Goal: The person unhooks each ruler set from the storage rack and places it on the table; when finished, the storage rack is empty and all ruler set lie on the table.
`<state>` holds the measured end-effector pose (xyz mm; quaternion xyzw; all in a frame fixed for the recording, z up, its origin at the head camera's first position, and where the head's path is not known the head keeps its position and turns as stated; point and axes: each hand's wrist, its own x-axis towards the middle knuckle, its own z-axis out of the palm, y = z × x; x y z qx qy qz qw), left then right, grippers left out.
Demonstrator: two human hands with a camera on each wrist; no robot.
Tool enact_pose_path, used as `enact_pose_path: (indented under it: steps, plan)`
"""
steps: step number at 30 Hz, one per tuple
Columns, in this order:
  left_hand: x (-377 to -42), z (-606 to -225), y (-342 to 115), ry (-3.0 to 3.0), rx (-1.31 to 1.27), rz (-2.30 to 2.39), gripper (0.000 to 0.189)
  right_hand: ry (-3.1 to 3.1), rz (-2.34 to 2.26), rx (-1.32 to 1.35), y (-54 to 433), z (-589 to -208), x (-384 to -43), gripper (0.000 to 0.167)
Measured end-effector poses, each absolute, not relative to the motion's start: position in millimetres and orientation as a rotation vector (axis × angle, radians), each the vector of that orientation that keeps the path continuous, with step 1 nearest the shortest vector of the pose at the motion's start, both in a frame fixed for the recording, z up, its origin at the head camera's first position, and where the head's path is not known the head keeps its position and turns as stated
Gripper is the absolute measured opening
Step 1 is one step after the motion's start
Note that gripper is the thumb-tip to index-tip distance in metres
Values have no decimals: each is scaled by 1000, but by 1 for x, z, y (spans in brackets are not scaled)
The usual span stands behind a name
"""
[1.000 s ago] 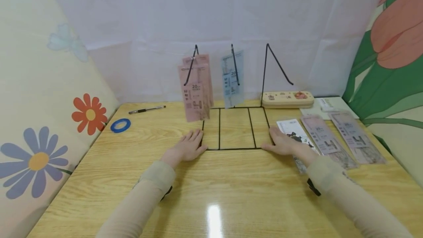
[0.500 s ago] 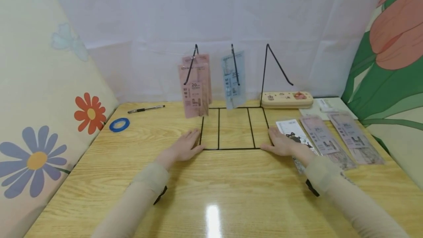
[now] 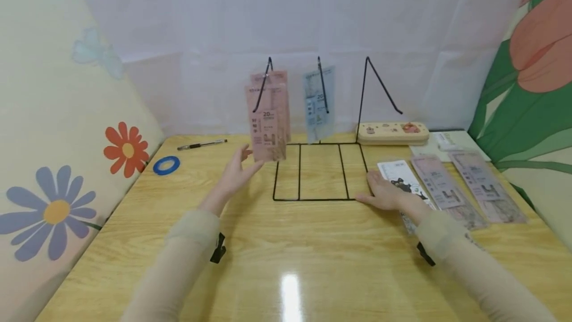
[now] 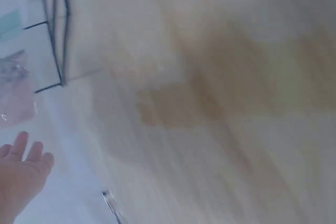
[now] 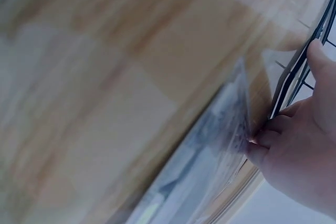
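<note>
A black wire display rack (image 3: pixel 299 173) stands on the wooden table. Pink printed packets (image 3: pixel 268 123) hang from its left hook, overlapping, and a pale blue packet (image 3: pixel 319 103) hangs from the middle hook. My left hand (image 3: pixel 230 175) is raised off the table beside the lower left edge of the pink packets. Its fingers are spread and relaxed, holding nothing; the left wrist view shows a gap between the fingers (image 4: pixel 34 153) and a packet. At the rack's front right corner, my right hand (image 3: pixel 383 193) rests on the base, thumb (image 5: pixel 317 59) against the wire.
A white packet (image 3: pixel 404 183) with a dark cartoon print lies partly under the right forearm, beside two pink packets (image 3: pixel 440 188). Behind are a cream pencil case (image 3: pixel 393 134) and a white box (image 3: pixel 460 143). A blue tape roll (image 3: pixel 156 165) and a pen (image 3: pixel 202 145) lie at left.
My left hand has left the rack's left base bar and risen up and leftward to the hanging pink packets. The hanging packets have swung slightly. My right hand stays at the rack's right corner.
</note>
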<state>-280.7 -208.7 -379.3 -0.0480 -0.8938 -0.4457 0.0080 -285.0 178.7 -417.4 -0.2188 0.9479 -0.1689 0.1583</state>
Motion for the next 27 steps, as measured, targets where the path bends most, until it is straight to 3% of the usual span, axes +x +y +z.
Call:
enact_pose_path:
  steps: [7, 17, 27]
  plan:
    - [-299, -380, -187, -2568, -41, -1615, 51, 2711, -486, -641, 180, -424, -287, 86]
    - [-310, -378, -167, -2491, 7, -1725, 50, 2708, -492, -613, 180, -421, -288, 86]
    - [-282, -377, -162, -2445, -155, -1760, 39, 2717, -492, -621, 182, -419, -287, 86]
